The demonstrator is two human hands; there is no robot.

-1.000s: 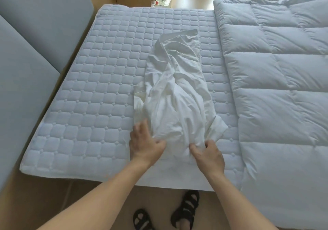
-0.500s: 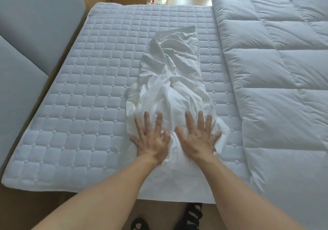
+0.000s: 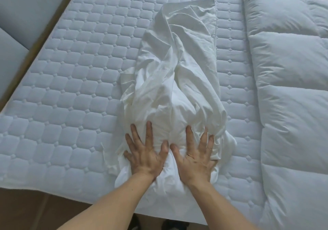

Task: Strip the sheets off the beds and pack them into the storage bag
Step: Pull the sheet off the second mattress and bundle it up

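A crumpled white sheet (image 3: pixel 177 73) lies bunched in a long strip down the middle of the quilted mattress (image 3: pixel 71 87). Its near end reaches the mattress's front edge. My left hand (image 3: pixel 145 151) and my right hand (image 3: pixel 195 155) rest flat on that near end, side by side, fingers spread and pressing the cloth down. Neither hand grips anything. No storage bag is in view.
A puffy white duvet (image 3: pixel 287 87) covers the right part of the bed. A grey padded headboard panel (image 3: pixel 16 25) stands along the left, with a wooden bed frame edge (image 3: pixel 35 48) beside it. Brown floor (image 3: pixel 44 210) shows below the mattress front.
My hands went from pinching the sheet's near end to lying flat on it with fingers spread. The view has moved closer to the bed.
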